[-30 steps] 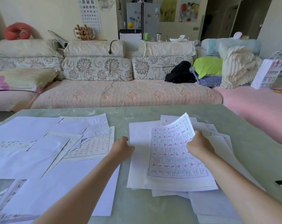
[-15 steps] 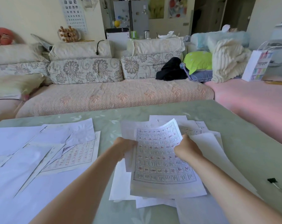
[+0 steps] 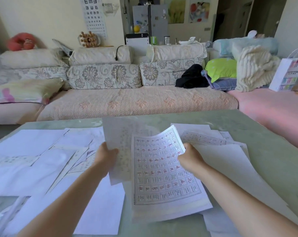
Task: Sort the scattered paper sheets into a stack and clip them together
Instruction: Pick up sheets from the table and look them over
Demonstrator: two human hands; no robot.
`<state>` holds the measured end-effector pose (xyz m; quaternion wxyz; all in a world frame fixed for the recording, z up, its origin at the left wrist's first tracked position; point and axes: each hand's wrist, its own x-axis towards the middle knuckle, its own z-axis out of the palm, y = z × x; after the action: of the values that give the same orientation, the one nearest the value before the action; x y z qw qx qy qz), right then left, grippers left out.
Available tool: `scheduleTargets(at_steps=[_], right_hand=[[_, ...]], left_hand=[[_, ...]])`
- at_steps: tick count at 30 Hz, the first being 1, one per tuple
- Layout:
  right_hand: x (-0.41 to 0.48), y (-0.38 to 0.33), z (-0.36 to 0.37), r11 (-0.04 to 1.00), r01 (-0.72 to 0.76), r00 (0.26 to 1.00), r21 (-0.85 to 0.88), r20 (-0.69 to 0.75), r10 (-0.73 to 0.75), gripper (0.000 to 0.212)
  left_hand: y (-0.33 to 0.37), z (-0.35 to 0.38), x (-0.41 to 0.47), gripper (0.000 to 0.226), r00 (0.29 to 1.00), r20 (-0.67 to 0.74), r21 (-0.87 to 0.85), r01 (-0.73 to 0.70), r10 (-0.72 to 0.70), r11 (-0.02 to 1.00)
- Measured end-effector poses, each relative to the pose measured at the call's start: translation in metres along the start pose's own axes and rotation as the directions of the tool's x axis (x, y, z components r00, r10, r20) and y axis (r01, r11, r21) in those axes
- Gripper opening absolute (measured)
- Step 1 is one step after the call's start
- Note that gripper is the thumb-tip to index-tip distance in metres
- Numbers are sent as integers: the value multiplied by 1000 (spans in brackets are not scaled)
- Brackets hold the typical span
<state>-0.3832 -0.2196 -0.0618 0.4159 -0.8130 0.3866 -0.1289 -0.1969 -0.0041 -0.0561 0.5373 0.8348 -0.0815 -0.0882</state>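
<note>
Lifting since 0.5 s ago | left grip (image 3: pixel 105 155) closed on blank-side sheet (image 3: pixel 117 139) | right grip (image 3: pixel 190 157) closed on printed sheet (image 3: pixel 161 170)

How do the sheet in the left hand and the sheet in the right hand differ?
The left hand holds its sheet with the blank back showing, print faint through it; the right hand holds its sheet with the printed grid face up. The left sheet sits partly behind the right sheet. Both are lifted off the table, each pinched at a side edge.

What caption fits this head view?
Left hand and right hand each lift a sheet over scattered paper sheets on the table.
</note>
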Motion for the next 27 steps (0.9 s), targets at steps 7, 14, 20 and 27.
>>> scheduleTargets(at_steps=[7,14,20,27], right_hand=[[-22,-21,50,955,44,995,-293,96,-16,36],[-35,-38,55,612,578,815,-539,407,-412,79],[-32,-47,68,717,482,850,-503,468,-243,55],[-25,-74,54,927,-117,887,357,457,-64,37]], left_hand=[[-9,-89,-13,15,939,-316,11,-144,140,990],[0,-128,-10,22,876,-479,-273,-206,53,940],[2,-153,-13,17,901,-418,-506,-126,-114,853],[-13,-124,-22,26,995,-100,-266,-7,-21,964]])
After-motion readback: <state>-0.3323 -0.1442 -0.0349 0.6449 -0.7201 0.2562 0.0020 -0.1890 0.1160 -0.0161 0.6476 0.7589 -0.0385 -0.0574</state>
